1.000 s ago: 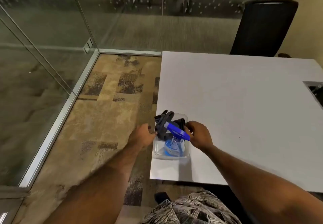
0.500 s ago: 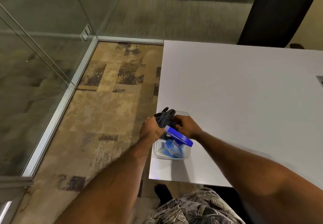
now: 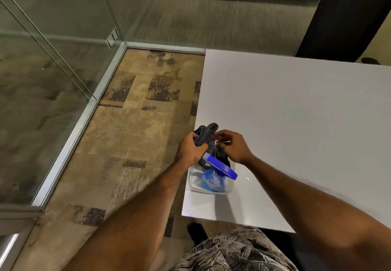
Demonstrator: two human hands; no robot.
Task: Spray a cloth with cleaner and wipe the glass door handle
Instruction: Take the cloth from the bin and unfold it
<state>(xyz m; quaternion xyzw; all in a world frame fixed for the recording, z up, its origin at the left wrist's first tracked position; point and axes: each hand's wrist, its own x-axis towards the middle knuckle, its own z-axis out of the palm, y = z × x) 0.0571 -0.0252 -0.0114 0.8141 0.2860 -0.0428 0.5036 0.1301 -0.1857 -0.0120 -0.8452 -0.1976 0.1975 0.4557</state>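
A dark grey cloth (image 3: 206, 135) sticks up out of a clear plastic tub (image 3: 194, 184) at the near left corner of the white table (image 3: 296, 122). My left hand (image 3: 190, 151) is closed around the cloth from the left. My right hand (image 3: 231, 147) pinches its upper edge from the right. Below the hands, a spray bottle (image 3: 214, 178) with a blue trigger head stands in the tub. No door handle is in sight.
Glass walls with metal frames (image 3: 84, 114) run along the left and back over patterned carpet. A black office chair (image 3: 342, 18) stands behind the table's far right side. My patterned shorts show at the bottom.
My left hand moved from beside the tub onto the cloth and closed on it. My right hand shifted from the bottle's blue head up to the cloth. The cloth rose slightly.
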